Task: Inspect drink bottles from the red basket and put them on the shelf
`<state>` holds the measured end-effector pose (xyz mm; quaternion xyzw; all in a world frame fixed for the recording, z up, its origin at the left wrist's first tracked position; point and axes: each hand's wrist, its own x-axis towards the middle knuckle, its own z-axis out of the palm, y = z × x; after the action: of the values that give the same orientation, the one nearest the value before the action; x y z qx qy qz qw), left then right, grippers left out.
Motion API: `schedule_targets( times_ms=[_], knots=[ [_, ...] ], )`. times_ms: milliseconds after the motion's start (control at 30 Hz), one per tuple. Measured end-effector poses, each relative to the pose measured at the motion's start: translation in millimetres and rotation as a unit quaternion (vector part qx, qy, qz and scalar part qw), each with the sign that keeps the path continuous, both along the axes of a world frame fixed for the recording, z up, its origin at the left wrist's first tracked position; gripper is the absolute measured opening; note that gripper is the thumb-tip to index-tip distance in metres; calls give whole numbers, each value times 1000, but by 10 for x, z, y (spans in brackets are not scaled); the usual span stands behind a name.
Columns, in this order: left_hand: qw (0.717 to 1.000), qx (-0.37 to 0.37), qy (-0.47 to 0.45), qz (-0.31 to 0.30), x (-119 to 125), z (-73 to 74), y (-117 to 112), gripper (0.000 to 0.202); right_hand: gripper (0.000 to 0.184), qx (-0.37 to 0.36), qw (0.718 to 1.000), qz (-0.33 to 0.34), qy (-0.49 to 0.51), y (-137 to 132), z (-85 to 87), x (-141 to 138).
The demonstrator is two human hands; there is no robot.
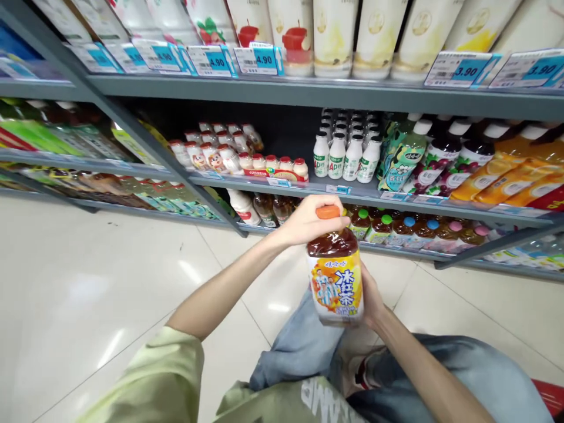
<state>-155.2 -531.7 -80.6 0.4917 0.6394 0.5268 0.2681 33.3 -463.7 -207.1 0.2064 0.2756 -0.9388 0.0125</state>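
A large bottle of iced tea with an orange cap and a yellow and white label stands nearly upright in front of my knees, its label facing me. My left hand is closed round the cap and neck, thumb across the front. Around the bottle's lower right side wraps my right hand; most of its fingers are hidden behind the bottle. Just beyond the bottle, on the bottom shelf, are several drink bottles with green, blue and pink caps.
Grey store shelves run across the front. The middle shelf holds small white bottles, red-capped drinks, dark juice bottles and orange juice bottles. White cartons and price tags line the upper shelf. Glossy floor tiles lie at left.
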Motion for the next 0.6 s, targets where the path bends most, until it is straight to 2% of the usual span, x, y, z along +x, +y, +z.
schedule_targets(
  times_ms=[100,167,233,267,333,400,500,600],
  knots=[
    [986,-16,161,36,-143,298,-278,33,73,18,999,33,-25,-39,-45,-58],
    [961,-46,269,43,-233,425,-452,33,76,76,995,54,-47,-53,-54,-38],
    [932,-89,351,29,-341,421,-579,34,77,144,985,73,-64,-60,-50,9],
    [918,-111,379,22,-408,357,-620,36,78,174,979,89,-63,-61,-47,37],
    [896,-156,416,14,-571,103,-666,41,78,216,967,125,-39,-60,-48,88],
    [881,-176,438,26,-766,-280,-685,44,79,228,964,136,-22,-65,-67,126],
    [882,-183,429,63,-1085,-921,-700,47,75,241,962,127,-27,-110,-123,151],
    [891,-195,401,84,-1358,-1450,-675,42,58,293,943,161,-9,-177,-176,128]
  ],
)
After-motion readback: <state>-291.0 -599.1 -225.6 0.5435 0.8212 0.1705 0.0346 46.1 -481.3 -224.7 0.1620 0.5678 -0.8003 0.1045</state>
